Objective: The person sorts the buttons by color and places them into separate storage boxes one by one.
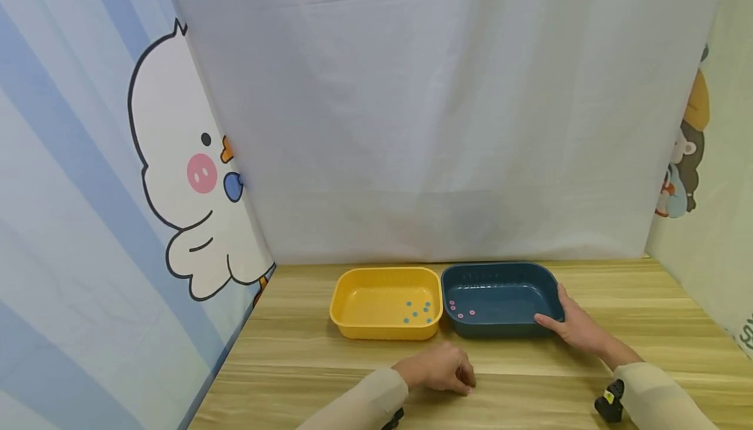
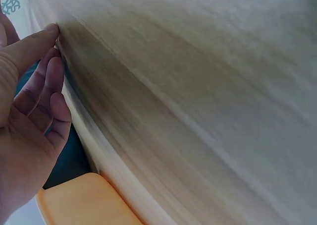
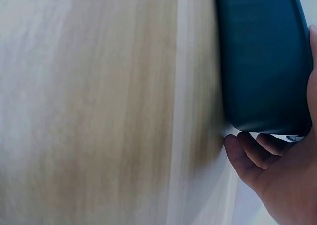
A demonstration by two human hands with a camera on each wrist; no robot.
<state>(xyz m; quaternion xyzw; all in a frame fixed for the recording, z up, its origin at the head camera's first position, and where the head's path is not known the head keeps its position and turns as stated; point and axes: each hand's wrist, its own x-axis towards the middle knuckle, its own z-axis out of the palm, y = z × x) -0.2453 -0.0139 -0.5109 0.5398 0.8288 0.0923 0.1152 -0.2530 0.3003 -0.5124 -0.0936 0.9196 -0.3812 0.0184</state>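
Note:
My right hand (image 1: 581, 327) grips the right end of a dark blue plastic tray (image 1: 500, 332), thumb over the front rim and fingers along the outer side. In the right wrist view, its fingers (image 3: 242, 155) lie against the tray's end (image 3: 267, 76). Several small pink discs (image 1: 461, 315) lie at the tray's left. Just above the table, in front of the trays, my left hand (image 1: 438, 366) has its thumb and index finger together. A small pink spot at those fingertips looks like a pinched disc. The left wrist view hides it behind the fingers (image 2: 49, 34).
A yellow tray (image 1: 382, 333) stands beside the blue one, with several small blue discs (image 1: 415, 314) at its right. Both trays rest on a wood-grain table (image 1: 282, 351). A pale curtain (image 1: 412, 123) hangs behind; printed cloths flank the table.

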